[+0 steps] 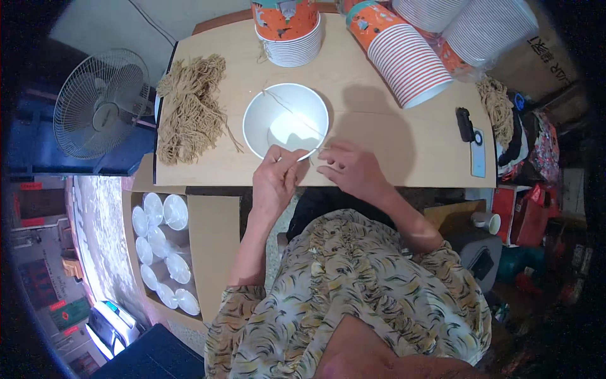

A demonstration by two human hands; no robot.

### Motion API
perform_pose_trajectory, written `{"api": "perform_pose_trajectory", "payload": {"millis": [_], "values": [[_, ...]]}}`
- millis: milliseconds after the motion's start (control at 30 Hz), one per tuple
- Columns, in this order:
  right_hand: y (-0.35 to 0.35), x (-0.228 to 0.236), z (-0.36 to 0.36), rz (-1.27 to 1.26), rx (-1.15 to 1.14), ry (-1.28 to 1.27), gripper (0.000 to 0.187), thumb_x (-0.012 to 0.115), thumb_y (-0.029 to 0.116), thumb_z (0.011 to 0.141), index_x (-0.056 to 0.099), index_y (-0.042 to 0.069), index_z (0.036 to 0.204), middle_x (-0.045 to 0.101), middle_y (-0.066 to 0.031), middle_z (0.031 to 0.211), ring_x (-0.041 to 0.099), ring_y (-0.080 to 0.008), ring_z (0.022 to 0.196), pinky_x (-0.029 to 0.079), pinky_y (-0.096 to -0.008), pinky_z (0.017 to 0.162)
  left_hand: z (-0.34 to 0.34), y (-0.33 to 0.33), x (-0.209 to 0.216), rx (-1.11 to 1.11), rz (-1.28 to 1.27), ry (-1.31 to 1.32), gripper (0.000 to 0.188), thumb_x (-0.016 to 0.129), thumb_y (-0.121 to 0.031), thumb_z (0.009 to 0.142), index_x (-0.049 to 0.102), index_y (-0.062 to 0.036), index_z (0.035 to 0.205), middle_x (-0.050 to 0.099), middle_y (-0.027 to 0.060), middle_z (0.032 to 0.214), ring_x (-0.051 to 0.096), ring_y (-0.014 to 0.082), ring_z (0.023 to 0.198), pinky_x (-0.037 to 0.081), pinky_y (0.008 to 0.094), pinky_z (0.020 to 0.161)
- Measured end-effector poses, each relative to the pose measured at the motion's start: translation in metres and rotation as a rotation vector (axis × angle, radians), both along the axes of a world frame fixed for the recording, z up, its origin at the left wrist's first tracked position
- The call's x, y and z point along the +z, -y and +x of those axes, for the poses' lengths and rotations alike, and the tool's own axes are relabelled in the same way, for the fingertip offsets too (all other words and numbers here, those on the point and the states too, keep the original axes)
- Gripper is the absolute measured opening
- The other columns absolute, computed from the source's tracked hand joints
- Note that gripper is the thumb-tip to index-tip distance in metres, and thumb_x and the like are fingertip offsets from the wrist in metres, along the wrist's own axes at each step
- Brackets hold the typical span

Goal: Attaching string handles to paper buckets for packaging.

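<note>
- Step in hand, as judged: a cord handle is being fitted to the white paper bucket (pixel 285 120), which stands upright and open on the near part of the wooden table (pixel 379 145).
- Left hand (pixel 275 178): fingers closed in a pinch on the twine cord (pixel 291 108) at the bucket's near rim. The grip is a grasp, not a fist.
- Right hand (pixel 351 168): fingers loosely spread, tips resting on the table just beside the bucket's near right rim. Whether they pinch the cord's other end cannot be told.
- The cord runs from the far rim of the bucket, across its open mouth, to the near rim at the left hand. It is thin, tan and fibrous, and lies taut.
- Next move, as judged: it calls for fine fingertip control at the rim, with the bucket held from sliding on the smooth tabletop.
- Bucket material: smooth white coated paper, round, with a rolled rim, empty inside.
- Bundle of cut cords (pixel 191 107): a loose, tangled, tan heap, left of the bucket and well apart from it.
- Nested orange buckets (pixel 287 31): an upright stack at the far edge. A second stack (pixel 404 54) lies tilted on its side, showing ribbed white rims.
- Box of clear plastic lids (pixel 163 252): below the table's left end, lids round and glossy.
- Electric fan (pixel 101 104): wire guard, standing left of the table.
</note>
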State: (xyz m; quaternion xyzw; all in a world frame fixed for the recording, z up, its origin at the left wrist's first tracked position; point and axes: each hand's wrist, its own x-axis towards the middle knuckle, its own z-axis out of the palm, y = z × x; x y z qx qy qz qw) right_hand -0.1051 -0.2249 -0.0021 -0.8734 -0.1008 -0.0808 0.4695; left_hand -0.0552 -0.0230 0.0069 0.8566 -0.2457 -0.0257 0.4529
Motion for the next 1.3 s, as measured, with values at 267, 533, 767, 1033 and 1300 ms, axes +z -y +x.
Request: {"api": "perform_pose_trajectory", "payload": {"millis": [267, 533, 767, 1033, 1300], "values": [[-0.019, -0.036, 0.007, 0.277, -0.180, -0.140, 0.016, 0.075, 0.018, 0.082, 0.072, 0.004, 0.090, 0.066, -0.0072, 0.070, 0.061, -0.0159, 0.059, 0.049, -0.0314, 0.057, 0.001, 0.001, 0.000, -0.022, -0.034, 0.007, 0.035, 0.063, 0.007, 0.083, 0.073, -0.0128, 0.110, 0.055, 0.0101, 0.077, 0.059, 0.0229, 0.066, 0.049, 0.0342, 0.060], [0.012, 0.017, 0.011, 0.151, 0.221, -0.259, 0.009, 0.070, 0.006, 0.085, 0.062, 0.000, 0.084, 0.057, -0.0035, 0.077, 0.053, -0.0125, 0.069, 0.044, -0.0286, 0.062, 0.017, -0.023, 0.005, -0.103, 0.019, 0.017, 0.033, 0.064, 0.007, 0.082, 0.072, -0.0092, 0.110, 0.062, 0.0107, 0.086, 0.064, 0.0238, 0.072, 0.051, 0.0344, 0.063], [0.006, 0.064, 0.031, -0.123, 0.351, -0.033, 0.010, 0.065, 0.005, 0.087, 0.057, 0.001, 0.093, 0.056, -0.0092, 0.085, 0.057, -0.0253, 0.071, 0.047, -0.0355, 0.064, 0.041, -0.039, 0.031, -0.284, -0.081, -0.167, 0.033, 0.058, 0.004, 0.091, 0.065, -0.0051, 0.122, 0.069, 0.0098, 0.103, 0.070, 0.0181, 0.085, 0.054, 0.0265, 0.064], [-0.019, 0.079, 0.061, -0.293, 0.451, 0.216, 0.013, 0.054, 0.011, 0.094, 0.050, 0.000, 0.090, 0.059, -0.0143, 0.091, 0.061, -0.0328, 0.078, 0.047, -0.0430, 0.066, 0.049, -0.029, 0.039, -0.363, -0.249, -0.658, 0.029, 0.043, -0.017, 0.106, 0.058, -0.0010, 0.126, 0.068, 0.0063, 0.104, 0.071, 0.0124, 0.081, 0.047, 0.0195, 0.055], [-0.012, 0.078, 0.081, -0.285, 0.431, -0.037, 0.010, 0.052, 0.008, 0.092, 0.052, 0.000, 0.085, 0.061, -0.0186, 0.073, 0.063, -0.0397, 0.068, 0.050, -0.0469, 0.064, 0.046, -0.035, 0.014, -0.330, -0.456, -0.869, 0.027, 0.049, -0.027, 0.105, 0.062, -0.0041, 0.107, 0.064, 0.0023, 0.087, 0.057, 0.0051, 0.062, 0.036, 0.0173, 0.047]]}}
